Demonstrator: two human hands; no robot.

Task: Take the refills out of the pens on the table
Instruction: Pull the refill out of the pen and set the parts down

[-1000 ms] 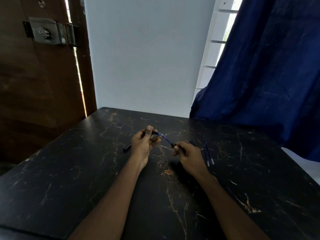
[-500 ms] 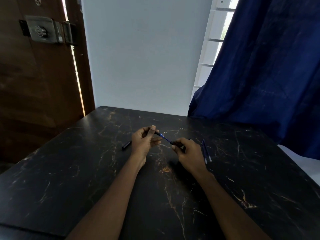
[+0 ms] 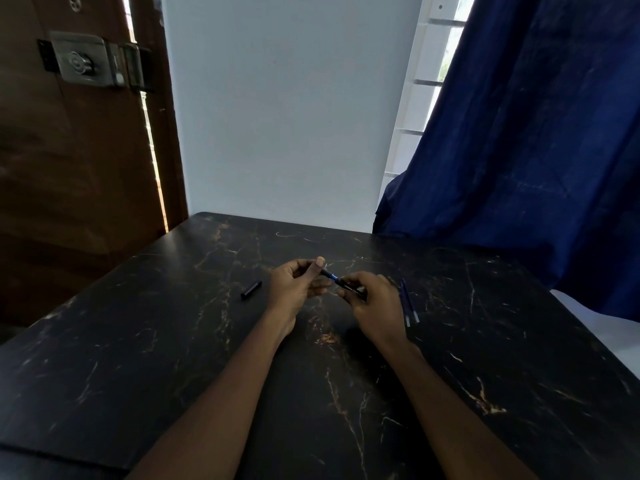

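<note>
Hands closer than before: left hand point(image 3: 298, 289), right hand point(image 3: 372, 303) fingers clamped on pen point(image 3: 341, 281) (blue gap shorter).

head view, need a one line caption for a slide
Both hands, left and right, hold a pen above the dark table; two refills lie beside.

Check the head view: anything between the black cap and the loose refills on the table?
Yes: both hands, left hand and right hand, holding a pen between cap and refills.

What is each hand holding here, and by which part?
Both hold one pen. The left hand pinches its far end; the right hand grips the black barrel's near end. A short blue section shows between them.
</note>
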